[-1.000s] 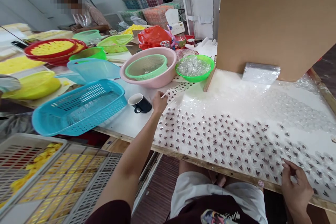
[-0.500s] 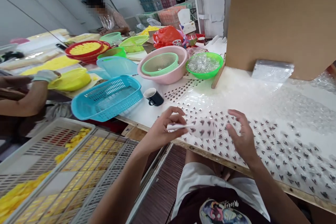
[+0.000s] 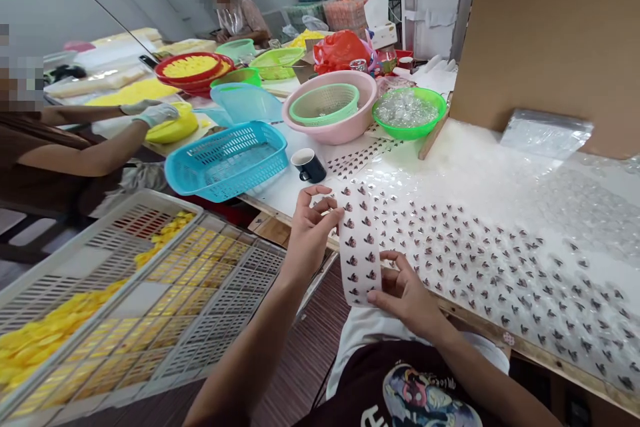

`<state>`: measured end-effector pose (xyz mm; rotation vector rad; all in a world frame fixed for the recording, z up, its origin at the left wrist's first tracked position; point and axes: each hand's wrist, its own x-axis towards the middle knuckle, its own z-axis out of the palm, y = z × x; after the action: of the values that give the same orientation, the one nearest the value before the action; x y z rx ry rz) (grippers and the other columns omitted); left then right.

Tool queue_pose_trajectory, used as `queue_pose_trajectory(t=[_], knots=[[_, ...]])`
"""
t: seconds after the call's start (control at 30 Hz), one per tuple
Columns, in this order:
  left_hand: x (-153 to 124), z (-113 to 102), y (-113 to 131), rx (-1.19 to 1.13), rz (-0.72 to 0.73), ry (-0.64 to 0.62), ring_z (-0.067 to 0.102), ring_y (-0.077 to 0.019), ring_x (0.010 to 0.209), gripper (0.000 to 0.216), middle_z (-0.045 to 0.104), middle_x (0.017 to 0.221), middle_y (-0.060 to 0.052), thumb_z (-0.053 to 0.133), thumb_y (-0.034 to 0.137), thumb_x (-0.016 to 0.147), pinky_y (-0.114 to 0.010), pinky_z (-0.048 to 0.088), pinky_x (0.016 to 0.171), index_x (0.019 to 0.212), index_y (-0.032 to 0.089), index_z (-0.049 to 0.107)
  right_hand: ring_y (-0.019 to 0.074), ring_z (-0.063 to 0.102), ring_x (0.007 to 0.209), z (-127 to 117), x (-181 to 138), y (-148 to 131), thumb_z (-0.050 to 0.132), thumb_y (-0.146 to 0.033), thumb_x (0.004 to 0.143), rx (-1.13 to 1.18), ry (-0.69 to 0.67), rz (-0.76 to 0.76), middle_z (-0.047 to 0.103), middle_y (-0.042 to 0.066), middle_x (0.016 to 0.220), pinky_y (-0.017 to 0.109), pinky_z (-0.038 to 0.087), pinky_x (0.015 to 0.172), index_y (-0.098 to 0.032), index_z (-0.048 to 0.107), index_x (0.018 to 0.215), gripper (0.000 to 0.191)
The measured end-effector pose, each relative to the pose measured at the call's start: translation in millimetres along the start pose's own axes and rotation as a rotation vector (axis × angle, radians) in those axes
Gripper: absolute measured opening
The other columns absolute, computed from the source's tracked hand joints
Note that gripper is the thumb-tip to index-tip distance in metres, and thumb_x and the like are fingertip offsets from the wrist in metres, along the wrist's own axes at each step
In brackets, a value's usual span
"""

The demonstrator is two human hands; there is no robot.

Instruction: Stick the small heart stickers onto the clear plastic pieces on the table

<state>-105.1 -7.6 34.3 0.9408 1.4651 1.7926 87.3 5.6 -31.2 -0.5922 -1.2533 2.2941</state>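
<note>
Left hand pinches sticker strip's top edge | right hand grips its bottom edge | strip hangs upright between both hands, above table's near edge | mug just behind

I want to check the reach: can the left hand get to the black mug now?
Probably yes. The black mug stands just beyond the left hand, with nothing standing between them, but that hand pinches the sticker strip, so it is not free.
</note>
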Motion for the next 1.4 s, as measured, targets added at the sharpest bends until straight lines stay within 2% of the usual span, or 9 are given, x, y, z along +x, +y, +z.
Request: queue_pose_trajectory(t=[0.17,0.27,0.33,0.43,0.5,0.63,0.8,1.17,1.4], knots=[[-9,7,-15,0.176,0.148,0.118,0.056,-0.0119,0.065,0.018,0.056,0.078,0.002,0.065,0.03,0.087,-0.023,0.048,0.061,0.102,0.026,0.057,0.0155,0.067,0.072,0,-2,-8,0.085,-0.038,0.071,0.063,0.128,-0.033,0.072,-0.003,0.085,0.03,0.054,0.07,-0.027,0.037,0.121,0.071],[-38,7,-7,0.449,0.394,0.093,0.056,-0.0264,0.117,0.037,0.058,0.122,-0.008,0.068,0.05,0.085,-0.039,0.05,0.093,0.114,0.027,0.063,0.0142,0.066,0.067,5,-4,-30,0.085,-0.039,0.071,0.115,0.154,-0.046,0.072,-0.005,0.081,0.027,0.054,0.064,-0.028,0.035,0.123,0.073],[-61,5,4,0.536,0.559,-0.069,0.044,-0.0349,0.134,0.063,0.052,0.138,-0.01,0.07,0.066,0.076,-0.052,0.037,0.111,0.126,0.028,0.06,0.0138,0.064,0.062,12,-6,-42,0.087,-0.039,0.069,0.15,0.076,-0.018,0.07,-0.006,0.077,0.026,0.054,0.06,-0.028,0.035,0.124,0.076],[-86,0,16,0.535,0.638,-0.36,0.058,-0.0359,0.12,0.091,0.063,0.125,-0.01,0.074,0.073,0.065,-0.061,0.029,0.115,0.139,0.028,0.048,0.0122,0.061,0.055,25,-7,-48,0.087,-0.038,0.069,0.219,-0.049,0.016,0.067,-0.008,0.071,0.024,0.052,0.054,-0.028,0.036,0.127,0.079],[-93,-2,15,0.557,0.588,-0.423,0.062,-0.0331,0.114,0.091,0.066,0.121,-0.012,0.081,0.063,0.066,-0.056,0.04,0.109,0.141,0.027,0.045,0.011,0.06,0.054,30,-6,-43,0.088,-0.037,0.069,0.273,-0.044,0.032,0.066,-0.009,0.07,0.022,0.051,0.054,-0.029,0.036,0.128,0.08],[-97,-5,-7,0.608,0.41,-0.303,0.064,-0.0258,0.11,0.05,0.068,0.117,-0.011,0.076,0.03,0.083,-0.04,0.051,0.095,0.129,0.023,0.055,0.0116,0.065,0.063,24,-1,-23,0.086,-0.044,0.07,0.334,0.053,0.071,0.07,-0.005,0.08,0.022,0.052,0.061,-0.028,0.041,0.124,0.071],[-97,1,-35,0.47,0.143,-0.166,0.066,-0.0212,0.097,0.018,0.07,0.102,-0.007,0.068,0.03,0.089,-0.03,0.052,0.086,0.104,0.019,0.066,0.0121,0.062,0.063,1,-4,-4,0.08,-0.051,0.076,0.192,0.11,0.077,0.069,-0.003,0.074,0.024,0.048,0.062,-0.025,0.055,0.111,0.051],[-89,15,-59,0.321,-0.094,-0.152,0.061,-0.0163,0.073,0.028,0.069,0.082,-0.003,0.062,0.043,0.092,-0.025,0.047,0.069,0.092,0.017,0.069,0.0117,0.044,0.067,-23,-8,-9,0.073,-0.043,0.081,-0.381,0.276,-0.118,0.054,-0.001,0.082,0.026,0.04,0.062,-0.025,0.071,0.102,0.028],[-90,18,-66,0.217,-0.092,-0.18,0.061,-0.0167,0.08,0.026,0.065,0.088,-0.002,0.072,0.039,0.085,-0.025,0.047,0.074,0.097,0.018,0.064,0.011,0.04,0.056,-29,-4,-10,0.071,-0.045,0.083,-0.316,0.269,-0.02,0.045,-0.004,0.065,0.023,0.035,0.049,-0.023,0.062,0.084,0.023]])
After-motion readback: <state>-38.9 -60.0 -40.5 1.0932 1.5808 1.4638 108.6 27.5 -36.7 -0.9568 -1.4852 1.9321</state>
